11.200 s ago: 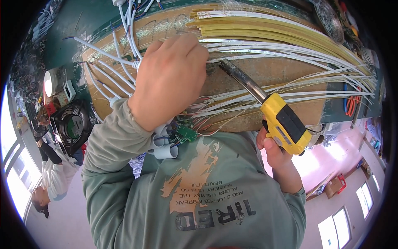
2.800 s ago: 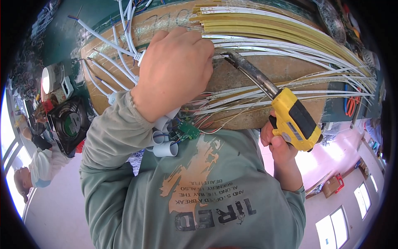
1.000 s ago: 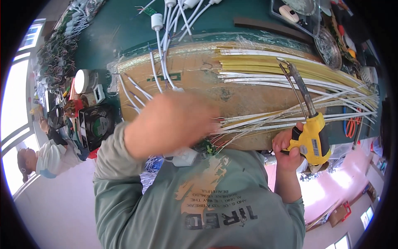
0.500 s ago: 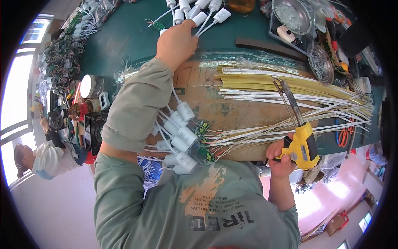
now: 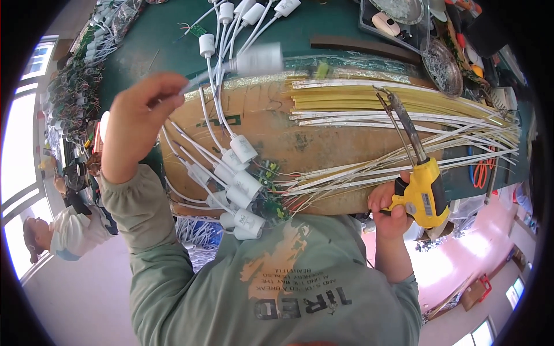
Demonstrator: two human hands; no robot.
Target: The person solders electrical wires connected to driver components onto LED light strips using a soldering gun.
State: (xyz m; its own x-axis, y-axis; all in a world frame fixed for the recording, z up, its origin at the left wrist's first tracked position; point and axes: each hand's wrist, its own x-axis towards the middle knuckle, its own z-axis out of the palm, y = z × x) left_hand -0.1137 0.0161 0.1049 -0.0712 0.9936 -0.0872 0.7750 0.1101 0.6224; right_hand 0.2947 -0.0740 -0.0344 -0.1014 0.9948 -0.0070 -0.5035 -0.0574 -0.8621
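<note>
My left hand (image 5: 141, 118) is closed in a pinch on a white cable. Along that cable is a white cylindrical cap (image 5: 259, 59), smeared by motion over the far edge of the brown board (image 5: 271, 138). A blurred green patch (image 5: 322, 70), perhaps a circuit board, shows beyond the cap. My right hand (image 5: 392, 210) grips a yellow and black soldering gun (image 5: 424, 199), its metal tip pointing away over the strips. Several capped cables (image 5: 242, 187) lie at the board's near left, with green circuit boards (image 5: 271, 205) wired to thin white and yellow strips (image 5: 369, 112).
More capped cables (image 5: 251, 12) lie at the far side of the green table (image 5: 156, 37). A dark bar (image 5: 366, 49) and a metal dish (image 5: 443, 72) are far right. Orange-handled scissors (image 5: 480, 173) lie at right. Another person (image 5: 75, 230) is at left.
My left hand has come from the far pile of capped cables toward the left, drawing one capped cable over the board. The soldering gun stays in my right hand, nearly still.
</note>
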